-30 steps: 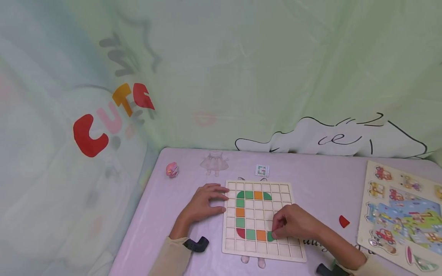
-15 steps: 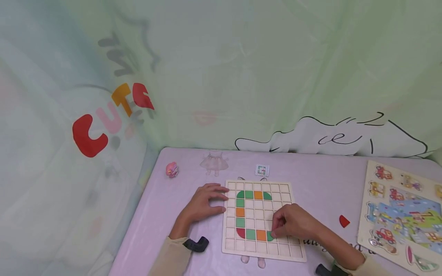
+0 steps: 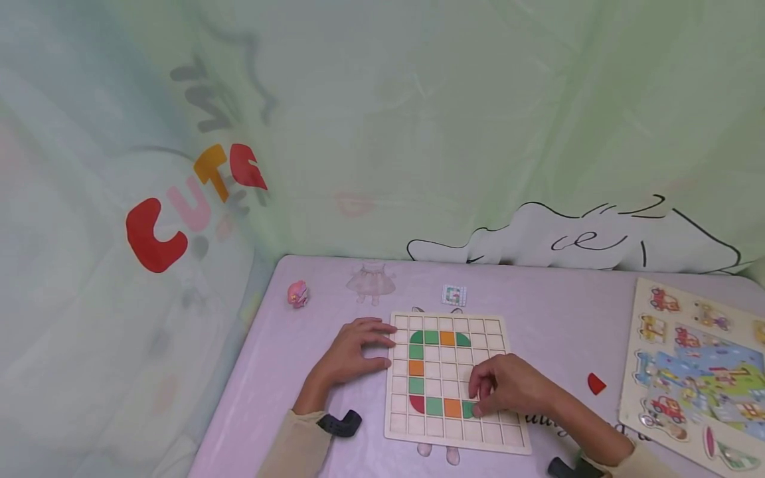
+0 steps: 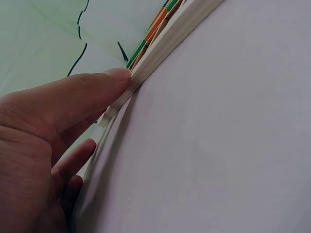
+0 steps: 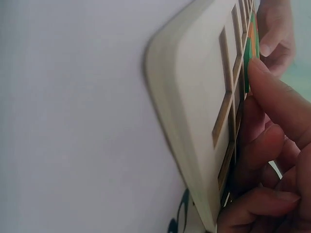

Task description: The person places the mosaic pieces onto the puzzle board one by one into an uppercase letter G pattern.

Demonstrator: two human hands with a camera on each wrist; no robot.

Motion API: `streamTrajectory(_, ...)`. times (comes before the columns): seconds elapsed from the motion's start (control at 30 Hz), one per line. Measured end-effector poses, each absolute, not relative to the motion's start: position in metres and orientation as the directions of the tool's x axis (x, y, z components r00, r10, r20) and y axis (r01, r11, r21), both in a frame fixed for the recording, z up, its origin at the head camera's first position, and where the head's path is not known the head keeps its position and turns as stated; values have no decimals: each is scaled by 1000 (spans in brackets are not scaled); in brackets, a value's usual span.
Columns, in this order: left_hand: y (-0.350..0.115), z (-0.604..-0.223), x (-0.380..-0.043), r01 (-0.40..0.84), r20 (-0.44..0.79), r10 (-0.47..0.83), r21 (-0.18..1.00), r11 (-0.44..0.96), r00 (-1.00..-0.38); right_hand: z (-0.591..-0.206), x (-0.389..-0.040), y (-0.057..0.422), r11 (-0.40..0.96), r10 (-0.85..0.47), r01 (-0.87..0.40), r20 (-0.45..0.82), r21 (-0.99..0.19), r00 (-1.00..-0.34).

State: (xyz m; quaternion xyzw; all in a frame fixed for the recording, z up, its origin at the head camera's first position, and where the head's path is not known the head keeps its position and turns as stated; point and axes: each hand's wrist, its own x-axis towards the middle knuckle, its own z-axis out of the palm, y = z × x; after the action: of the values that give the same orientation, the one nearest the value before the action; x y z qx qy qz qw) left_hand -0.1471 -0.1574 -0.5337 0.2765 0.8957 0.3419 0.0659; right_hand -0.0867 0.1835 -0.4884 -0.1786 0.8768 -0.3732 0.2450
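Note:
A pale wooden grid board (image 3: 439,438) lies on the table, with green, orange and red tiles set in a C-like outline. Beside its left edge is my left hand (image 3: 352,352), fingertips and thumb against the rim. In the left wrist view the thumb (image 4: 97,90) rests against the board's side. Over the lower right of the grid is my right hand (image 3: 508,388). Its straight thumb (image 5: 277,92) touches the green tile (image 3: 469,409) at the end of the lower row. The index finger stands apart from the thumb, and the other fingers are bent beneath.
A red quarter-round piece (image 3: 595,383) lies right of the board. Further right is a picture puzzle board (image 3: 627,372) with vehicle pieces. A small patterned card (image 3: 454,295) lies behind the grid, and a pink figurine (image 3: 297,293) stands at the back left.
My right index finger has parted from the thumb, which has shifted slightly right and down on the green tile. More of that tile shows. The left hand and board have stayed put.

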Motion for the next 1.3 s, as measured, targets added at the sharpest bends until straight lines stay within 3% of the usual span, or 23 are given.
streamTrajectory(1.3,-157,-529,-146,483,103,554,635,602,-826,-484,-86,202,656,-505,-146,-287,-741,-814)
